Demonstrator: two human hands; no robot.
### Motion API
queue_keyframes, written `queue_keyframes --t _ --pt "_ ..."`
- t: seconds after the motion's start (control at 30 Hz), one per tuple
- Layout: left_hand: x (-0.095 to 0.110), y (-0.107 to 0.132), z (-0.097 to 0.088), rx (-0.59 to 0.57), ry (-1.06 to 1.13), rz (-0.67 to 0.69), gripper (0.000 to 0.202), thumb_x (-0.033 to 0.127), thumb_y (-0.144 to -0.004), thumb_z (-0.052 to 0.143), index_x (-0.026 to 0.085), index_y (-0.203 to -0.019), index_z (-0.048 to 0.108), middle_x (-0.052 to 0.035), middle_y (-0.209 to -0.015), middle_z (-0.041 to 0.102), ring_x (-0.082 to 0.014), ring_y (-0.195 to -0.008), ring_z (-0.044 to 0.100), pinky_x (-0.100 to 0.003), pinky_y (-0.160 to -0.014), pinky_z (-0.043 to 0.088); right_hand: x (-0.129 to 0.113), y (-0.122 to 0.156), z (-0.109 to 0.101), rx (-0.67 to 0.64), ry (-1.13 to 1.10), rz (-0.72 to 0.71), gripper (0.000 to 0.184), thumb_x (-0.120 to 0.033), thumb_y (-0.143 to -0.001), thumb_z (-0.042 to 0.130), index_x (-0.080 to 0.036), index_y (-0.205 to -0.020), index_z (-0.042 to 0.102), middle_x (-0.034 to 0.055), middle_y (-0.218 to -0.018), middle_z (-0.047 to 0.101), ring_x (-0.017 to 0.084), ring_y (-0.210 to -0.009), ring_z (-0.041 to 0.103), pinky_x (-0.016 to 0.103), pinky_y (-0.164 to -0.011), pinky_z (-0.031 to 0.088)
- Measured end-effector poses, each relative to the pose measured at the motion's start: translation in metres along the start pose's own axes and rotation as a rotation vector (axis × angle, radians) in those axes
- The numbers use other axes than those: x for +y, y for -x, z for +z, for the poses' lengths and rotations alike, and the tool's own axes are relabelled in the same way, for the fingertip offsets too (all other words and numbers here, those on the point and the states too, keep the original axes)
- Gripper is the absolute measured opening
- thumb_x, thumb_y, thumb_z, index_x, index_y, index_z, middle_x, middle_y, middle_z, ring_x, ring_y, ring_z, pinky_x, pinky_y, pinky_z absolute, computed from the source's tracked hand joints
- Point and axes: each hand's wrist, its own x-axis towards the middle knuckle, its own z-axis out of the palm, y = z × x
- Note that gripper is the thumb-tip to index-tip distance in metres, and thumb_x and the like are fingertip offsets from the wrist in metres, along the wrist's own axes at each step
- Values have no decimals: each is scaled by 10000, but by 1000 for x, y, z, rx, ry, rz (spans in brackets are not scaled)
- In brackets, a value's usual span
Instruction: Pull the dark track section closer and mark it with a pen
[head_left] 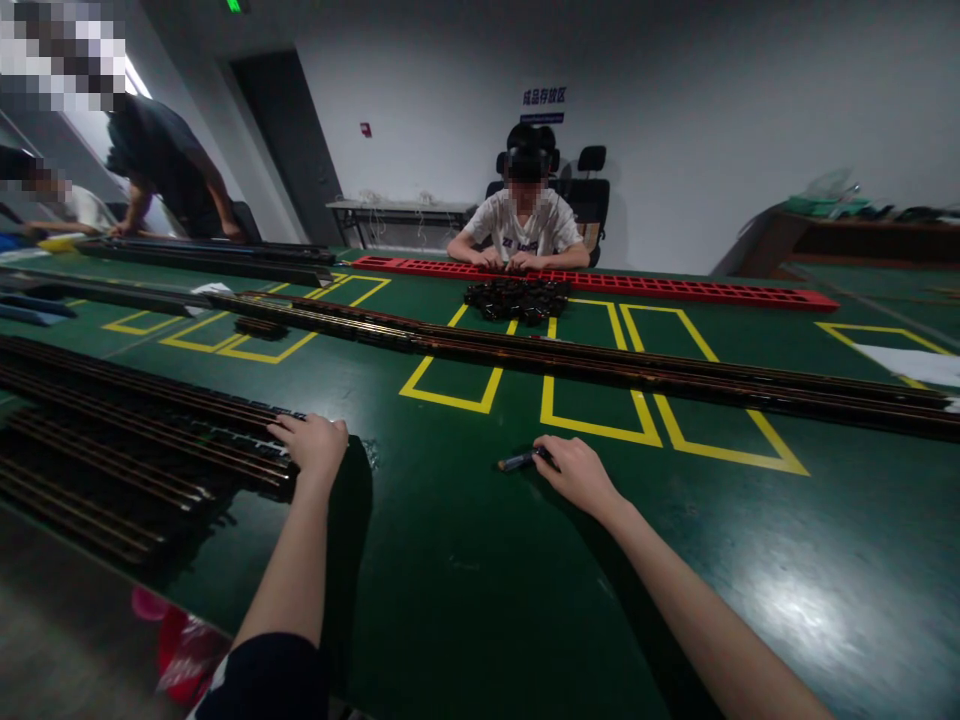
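My left hand (pixel 313 443) rests palm down on the end of a stack of long dark rails (pixel 135 440) lying on the green table (pixel 480 580), fingers curled over the rail ends. My right hand (pixel 576 470) lies on the table further right, its fingers pinched on a small dark pen-like piece (pixel 517 461) that points left along the tabletop.
A long bundle of dark rails (pixel 600 365) crosses the table beyond yellow floor-style markings (pixel 600 425). Past it lie a heap of small black parts (pixel 517 298) and a long red tray (pixel 600 283), where a seated person (pixel 521 225) works. Other people stand at the far left.
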Motion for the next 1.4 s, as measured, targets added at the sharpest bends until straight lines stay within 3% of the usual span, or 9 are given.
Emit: queue_keyframes --t 0.23,0.4,0.53,0.57,0.67,0.83,0.97,1.27,1.4 --pt "62 43 -8 69 150 64 495 372 -825 410 -3 -1061 630 -318 -1214 498 -451 -1113 435 -548 -839 388 -4 0 -3 -9 0 -20 152 -293 -859 504 -195 -938 590 40 -872 673 149 -733 622 300 -693 491" --pt "139 113 -25 15 357 479 546 491 -853 438 82 -1186 583 -240 -1207 529 -357 -1077 493 -454 -838 445 10 13 -13 42 65 -22 95 -206 -814 503 -184 -884 563 59 -876 645 154 -744 603 280 -684 488" --pt "177 147 -38 -190 647 839 320 321 -902 419 186 -1118 612 -86 -1110 620 -195 -1000 571 -308 -843 477 38 31 -22 137 117 71 126 -145 -774 469 -178 -863 551 72 -867 613 176 -764 583 282 -658 485" --pt "179 145 -40 -219 699 875 296 277 -907 407 195 -1102 614 -63 -1070 645 -177 -979 581 -297 -847 478 43 35 -24 154 116 94 132 -137 -776 455 -178 -855 553 72 -860 605 178 -762 578 289 -662 487" --pt "164 121 -38 -49 712 800 301 192 -897 385 172 -1090 614 -68 -1115 644 -186 -1053 553 -329 -938 425 51 41 -24 180 83 95 214 -106 -778 426 -173 -917 574 86 -917 587 181 -791 573 304 -680 498" --pt "114 65 -6 62 425 573 341 271 -898 372 134 -983 672 -120 -1078 660 -255 -1039 551 -406 -970 354 40 35 -15 217 77 -39 219 -29 -707 429 -174 -775 578 96 -915 558 205 -848 547 366 -761 493" --pt "100 50 14 118 273 575 404 293 -905 326 141 -961 696 -136 -1030 670 -284 -1030 529 -428 -1000 286 36 34 -12 288 105 -99 222 2 -645 432 -183 -729 523 96 -877 548 224 -859 520 381 -787 477" --pt "147 80 4 52 365 692 473 398 -932 290 126 -960 675 -143 -1032 649 -294 -991 518 -465 -935 337 24 19 1 395 210 -48 221 -71 -781 397 -153 -893 570 110 -845 614 214 -777 553 347 -725 461" --pt "179 116 -1 45 438 797 435 391 -936 308 133 -1001 652 -139 -1046 638 -289 -1002 527 -475 -931 369 18 9 8 451 276 12 312 -133 -801 458 -124 -1092 572 144 -1097 633 248 -961 582 365 -816 461"
